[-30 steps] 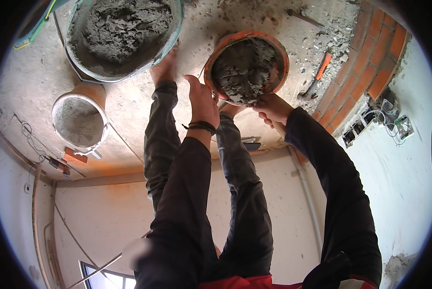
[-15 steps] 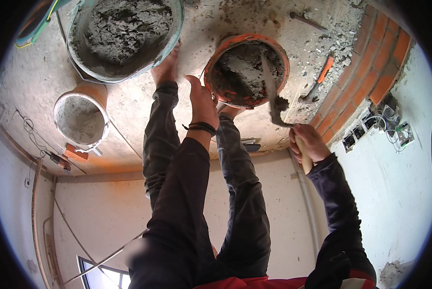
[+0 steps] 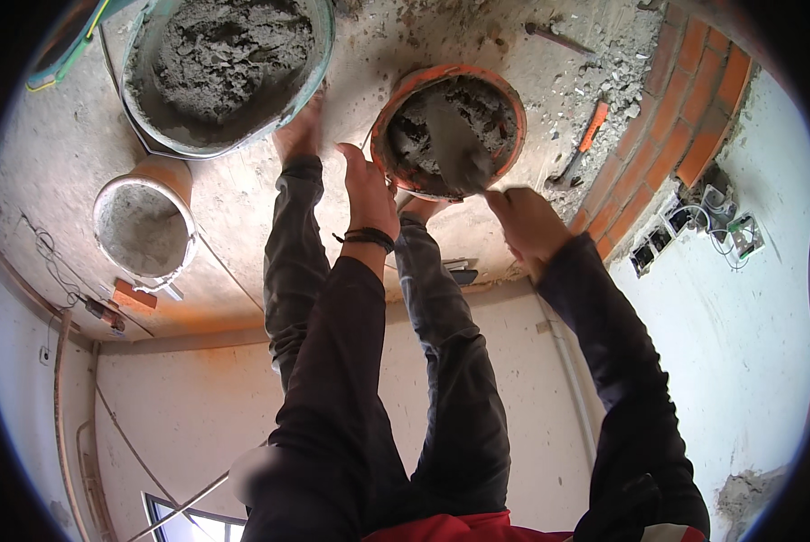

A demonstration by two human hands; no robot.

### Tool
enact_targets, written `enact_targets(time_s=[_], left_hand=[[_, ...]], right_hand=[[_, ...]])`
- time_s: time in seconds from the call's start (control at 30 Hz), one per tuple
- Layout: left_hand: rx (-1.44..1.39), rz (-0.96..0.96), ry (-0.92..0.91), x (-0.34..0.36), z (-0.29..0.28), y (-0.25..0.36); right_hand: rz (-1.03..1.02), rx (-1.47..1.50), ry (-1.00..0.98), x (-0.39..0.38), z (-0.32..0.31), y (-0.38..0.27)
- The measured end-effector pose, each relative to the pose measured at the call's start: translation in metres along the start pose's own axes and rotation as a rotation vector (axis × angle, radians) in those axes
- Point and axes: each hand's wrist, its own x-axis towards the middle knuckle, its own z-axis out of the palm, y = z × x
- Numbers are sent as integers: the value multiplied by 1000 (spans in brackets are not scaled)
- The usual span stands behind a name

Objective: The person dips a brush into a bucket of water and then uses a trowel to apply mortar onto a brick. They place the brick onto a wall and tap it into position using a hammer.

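An orange rubber bowl [image 3: 396, 104] holding grey mortar sits on the dusty floor between my feet and the brick wall. My left hand [image 3: 369, 185], with a dark band at the wrist, grips the bowl's near rim. My right hand [image 3: 527, 221] is closed on the handle of a trowel [image 3: 454, 140]. The trowel's blade lies in the mortar inside the bowl. My dark-trousered legs run up the middle of the view.
A large grey tub [image 3: 319, 54] full of mortar stands on the floor to the left, and an orange bucket [image 3: 165, 176] below it. An orange-handled tool [image 3: 590, 131] lies among rubble by the red brick wall [image 3: 685, 117]. Open electrical boxes [image 3: 694, 226] with wires sit in the white wall.
My right hand had drawn the trowel, with mortar on it, out toward the brick wall. It has since come back, and the blade is in the bowl again. My left hand stayed on the rim.
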Motion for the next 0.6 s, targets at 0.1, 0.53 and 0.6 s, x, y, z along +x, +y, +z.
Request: enact_targets(time_s=[0.1,0.53,0.6], left_hand=[[5,-52,-49,0,1,4],[10,30,-37,-13,12,9],[37,3,-77,2,-8,1]], right_hand=[[-216,-253,48,52,21,0],[136,271,-38,63,25,-4],[-80,-135,-3,69,36,5]])
